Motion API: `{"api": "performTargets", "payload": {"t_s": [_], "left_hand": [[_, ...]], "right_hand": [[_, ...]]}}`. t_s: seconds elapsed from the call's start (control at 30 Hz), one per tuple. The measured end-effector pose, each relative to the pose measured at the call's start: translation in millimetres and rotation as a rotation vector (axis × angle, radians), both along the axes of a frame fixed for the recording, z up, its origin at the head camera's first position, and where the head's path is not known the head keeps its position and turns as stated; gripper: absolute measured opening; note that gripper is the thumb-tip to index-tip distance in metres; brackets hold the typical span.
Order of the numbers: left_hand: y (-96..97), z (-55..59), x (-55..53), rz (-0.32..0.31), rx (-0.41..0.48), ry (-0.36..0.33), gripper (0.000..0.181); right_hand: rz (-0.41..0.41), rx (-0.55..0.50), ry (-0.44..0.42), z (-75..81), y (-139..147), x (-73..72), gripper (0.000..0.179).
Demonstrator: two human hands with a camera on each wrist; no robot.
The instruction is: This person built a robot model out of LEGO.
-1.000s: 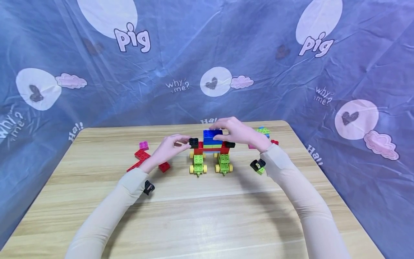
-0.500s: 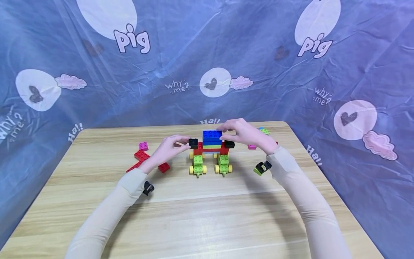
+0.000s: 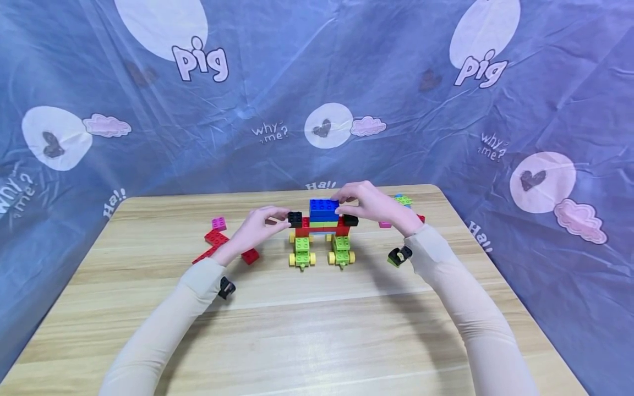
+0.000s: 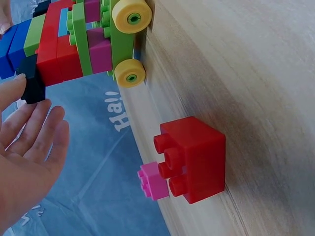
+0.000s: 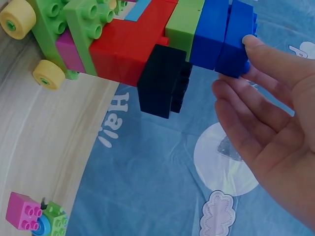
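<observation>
A toy-brick structure stands mid-table on two lime-green wheeled bases [image 3: 302,252] with yellow wheels. Red bricks [image 5: 130,44] span it, with lime-green bricks [image 5: 184,29] above. Two blue bricks are stacked on top, the upper blue brick [image 5: 235,42] and the lower blue brick [image 5: 209,37]. My left hand [image 3: 255,227] pinches the black brick [image 4: 32,81] at the structure's left end between thumb and fingertips. My right hand [image 3: 370,202] holds the right end of the upper blue brick, thumb on its near side. Below that hand, another black brick [image 5: 157,81] sits on the right end.
Several red bricks [image 3: 216,237] and a pink brick [image 3: 218,223] lie left of the structure. To the right are another pink brick [image 5: 23,210] and a lime-green piece [image 3: 403,199]. Dark wrist devices [image 3: 227,287] hang under both sleeves. A blue printed cloth [image 3: 238,154] rises behind the table.
My right hand has slid slightly right, from over the upper blue brick to its right end. My left hand stays at the black brick, and the structure stands as before.
</observation>
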State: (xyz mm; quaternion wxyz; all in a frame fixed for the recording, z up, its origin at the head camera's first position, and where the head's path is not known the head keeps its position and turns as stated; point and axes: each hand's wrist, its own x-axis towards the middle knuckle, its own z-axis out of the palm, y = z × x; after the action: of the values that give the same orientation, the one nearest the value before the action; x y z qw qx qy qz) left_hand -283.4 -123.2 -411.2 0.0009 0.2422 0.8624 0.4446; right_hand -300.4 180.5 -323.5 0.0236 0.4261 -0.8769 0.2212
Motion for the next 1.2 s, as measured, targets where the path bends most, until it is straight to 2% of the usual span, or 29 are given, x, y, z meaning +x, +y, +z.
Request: {"api": "performTargets", "payload": {"t_s": [0.47,0.7,0.93,1.2], "left_hand": [[-1.2,8.1,2.3,-0.007,-0.030,-0.010,0.044],[4.8,20.9,-1.4,-0.038,0.028,-0.010,0.043],[16.9,32.8,-8.8,-0.061,0.023,0.005,0.043],[31.3,42.9,-10.6,-0.105,0.013,0.008,0.044]], "right_hand": [[-0.042,0.012,-0.023,-1.2,-0.6,1.1,0.033],[-0.081,0.006,-0.043,-2.6,-0.4,3.1,0.033],[-0.086,-0.003,-0.045,-3.2,0.4,3.3,0.035],[-0.105,-0.011,-0.071,-3.5,0.7,1.9,0.034]]}}
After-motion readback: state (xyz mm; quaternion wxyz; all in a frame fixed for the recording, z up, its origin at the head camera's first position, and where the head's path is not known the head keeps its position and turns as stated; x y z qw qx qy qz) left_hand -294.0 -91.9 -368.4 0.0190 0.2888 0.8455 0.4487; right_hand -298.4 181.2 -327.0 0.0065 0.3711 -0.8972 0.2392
